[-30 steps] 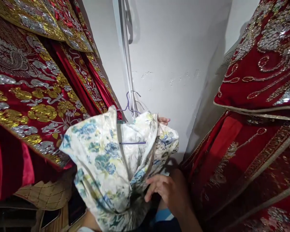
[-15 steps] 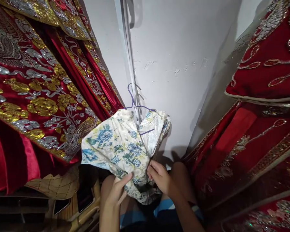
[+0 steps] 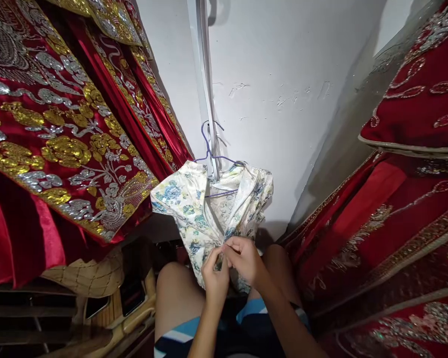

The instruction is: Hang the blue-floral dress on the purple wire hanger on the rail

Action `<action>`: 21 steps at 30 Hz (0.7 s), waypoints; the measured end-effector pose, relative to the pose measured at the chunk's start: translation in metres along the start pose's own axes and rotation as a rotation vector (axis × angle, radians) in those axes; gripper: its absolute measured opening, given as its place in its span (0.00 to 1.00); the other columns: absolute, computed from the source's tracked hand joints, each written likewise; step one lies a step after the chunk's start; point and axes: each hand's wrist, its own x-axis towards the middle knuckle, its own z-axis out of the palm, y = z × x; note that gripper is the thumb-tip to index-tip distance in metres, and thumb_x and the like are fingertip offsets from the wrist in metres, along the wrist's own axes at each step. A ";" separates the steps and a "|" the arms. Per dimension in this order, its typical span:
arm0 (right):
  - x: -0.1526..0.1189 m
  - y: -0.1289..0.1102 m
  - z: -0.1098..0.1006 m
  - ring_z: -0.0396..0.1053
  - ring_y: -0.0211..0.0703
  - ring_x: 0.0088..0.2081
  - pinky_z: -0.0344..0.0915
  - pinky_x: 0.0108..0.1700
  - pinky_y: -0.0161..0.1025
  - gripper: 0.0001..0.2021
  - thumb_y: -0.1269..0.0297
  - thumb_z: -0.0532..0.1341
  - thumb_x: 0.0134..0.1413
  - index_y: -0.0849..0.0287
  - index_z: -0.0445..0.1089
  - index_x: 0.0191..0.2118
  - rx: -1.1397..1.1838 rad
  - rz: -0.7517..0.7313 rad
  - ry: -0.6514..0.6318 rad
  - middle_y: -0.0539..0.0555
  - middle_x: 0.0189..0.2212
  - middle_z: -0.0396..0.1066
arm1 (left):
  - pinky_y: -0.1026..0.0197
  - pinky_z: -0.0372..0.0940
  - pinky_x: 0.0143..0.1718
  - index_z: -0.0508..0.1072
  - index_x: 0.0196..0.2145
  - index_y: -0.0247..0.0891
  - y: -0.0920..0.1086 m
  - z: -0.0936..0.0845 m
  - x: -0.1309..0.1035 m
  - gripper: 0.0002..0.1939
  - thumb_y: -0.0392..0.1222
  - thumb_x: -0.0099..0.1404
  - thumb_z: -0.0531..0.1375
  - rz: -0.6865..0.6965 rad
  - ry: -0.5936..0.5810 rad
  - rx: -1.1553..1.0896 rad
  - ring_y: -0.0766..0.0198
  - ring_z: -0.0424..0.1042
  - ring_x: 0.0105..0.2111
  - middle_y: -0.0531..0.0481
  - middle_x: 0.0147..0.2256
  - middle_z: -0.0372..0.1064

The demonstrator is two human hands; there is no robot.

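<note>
A short-sleeved white shirt with blue and green flowers (image 3: pixel 194 209) hangs in front of me on a thin purple hanger (image 3: pixel 204 136). Its front opening forms a V down to my fingers. My left hand (image 3: pixel 215 273) pinches the front edge at the bottom of that V. Right beside it, my right hand (image 3: pixel 244 258) grips the other front edge, and the fingertips of both hands meet. Whatever small part lies between the fingertips is hidden. The lower part of the shirt hangs behind my hands, above my knees.
A metal rail (image 3: pixel 201 74) on the white wall (image 3: pixel 276 59) holds the hanger. Red cloth with gold and silver sequins (image 3: pixel 67 154) hangs at left, and red beaded garments (image 3: pixel 377 214) at right. A wooden chair (image 3: pixel 134 323) with dark phone-like objects stands lower left.
My left hand has moved right from the shirt's side to meet my right hand at the front opening. The shirt now faces me more squarely, its neckline spread wider.
</note>
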 end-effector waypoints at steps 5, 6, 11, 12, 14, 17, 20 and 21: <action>0.056 -0.075 -0.014 0.55 0.34 0.17 0.55 0.23 0.35 0.14 0.57 0.65 0.54 0.59 0.68 0.23 -0.020 -0.093 0.102 0.45 0.16 0.62 | 0.63 0.62 0.32 0.71 0.30 0.37 -0.016 0.000 0.002 0.12 0.44 0.69 0.56 -0.052 -0.092 0.043 0.63 0.67 0.29 0.51 0.26 0.66; 0.070 -0.092 -0.017 0.55 0.33 0.17 0.55 0.23 0.34 0.14 0.58 0.66 0.53 0.59 0.68 0.23 -0.029 -0.116 0.093 0.45 0.16 0.62 | 0.63 0.61 0.32 0.71 0.29 0.38 -0.019 -0.002 0.005 0.12 0.44 0.70 0.56 -0.040 -0.116 0.061 0.63 0.67 0.29 0.51 0.26 0.66; 0.106 -0.142 -0.017 0.54 0.31 0.18 0.50 0.21 0.32 0.09 0.62 0.63 0.54 0.62 0.72 0.28 0.075 -0.338 0.088 0.44 0.16 0.60 | 0.62 0.60 0.32 0.68 0.25 0.38 -0.012 -0.020 0.037 0.12 0.39 0.67 0.54 0.004 -0.457 0.234 0.63 0.66 0.28 0.51 0.25 0.65; 0.106 -0.143 -0.016 0.54 0.31 0.18 0.50 0.21 0.32 0.08 0.63 0.63 0.54 0.62 0.73 0.29 0.084 -0.352 0.091 0.44 0.15 0.60 | 0.62 0.60 0.31 0.68 0.24 0.38 -0.005 -0.026 0.048 0.12 0.39 0.66 0.55 -0.001 -0.523 0.249 0.63 0.66 0.27 0.51 0.25 0.66; 0.101 -0.141 -0.014 0.55 0.32 0.18 0.50 0.21 0.32 0.08 0.62 0.63 0.54 0.62 0.73 0.30 0.078 -0.361 0.089 0.43 0.15 0.59 | 0.62 0.63 0.33 0.73 0.29 0.38 0.016 -0.038 0.076 0.08 0.38 0.65 0.57 0.022 -0.536 0.216 0.63 0.70 0.29 0.50 0.28 0.71; 0.093 -0.134 -0.013 0.55 0.32 0.18 0.50 0.21 0.32 0.07 0.63 0.63 0.54 0.61 0.72 0.31 0.052 -0.364 0.079 0.43 0.15 0.59 | 0.62 0.66 0.37 0.74 0.51 0.38 0.059 -0.053 0.125 0.14 0.42 0.69 0.57 0.212 -0.162 0.108 0.64 0.72 0.32 0.48 0.34 0.75; 0.093 -0.130 -0.010 0.55 0.33 0.18 0.50 0.21 0.32 0.06 0.64 0.62 0.54 0.61 0.71 0.30 0.036 -0.390 0.077 0.44 0.16 0.60 | 0.61 0.66 0.38 0.71 0.56 0.38 0.099 -0.058 0.170 0.17 0.41 0.71 0.57 0.420 -0.022 0.193 0.65 0.72 0.31 0.50 0.36 0.75; 0.095 -0.127 -0.009 0.54 0.33 0.18 0.49 0.21 0.33 0.06 0.64 0.61 0.54 0.60 0.70 0.30 0.025 -0.396 0.084 0.43 0.16 0.59 | 0.62 0.65 0.38 0.74 0.51 0.37 0.109 -0.057 0.181 0.13 0.40 0.71 0.57 0.478 -0.056 0.250 0.65 0.71 0.32 0.49 0.36 0.75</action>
